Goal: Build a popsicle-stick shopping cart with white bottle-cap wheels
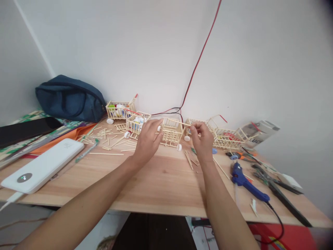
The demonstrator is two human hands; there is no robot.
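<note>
A small cart (pixel 173 134) built of thin wooden sticks, with white round wheels, is between my hands. My left hand (pixel 148 139) grips its left side, fingers behind and thumb in front. My right hand (pixel 202 137) pinches the end of a thin wooden stick (pixel 185 124) at the cart's top right edge; whether the stick is attached there I cannot tell. Just left of my left hand stands another stick cart (pixel 135 125) filled with small white and coloured items. Behind my right hand is a further stick cart (pixel 197 121), partly hidden.
Loose sticks (pixel 105 133) litter the left middle. On the right lie a blue glue gun (pixel 244 182), dark pliers-like tools (pixel 279 194) and a filled stick cart (pixel 230 139). A white power bank (pixel 44 165), black phone (pixel 28 131) and blue pouch (pixel 70 99) occupy the left. A red-black cable (pixel 201 52) hangs down the wall.
</note>
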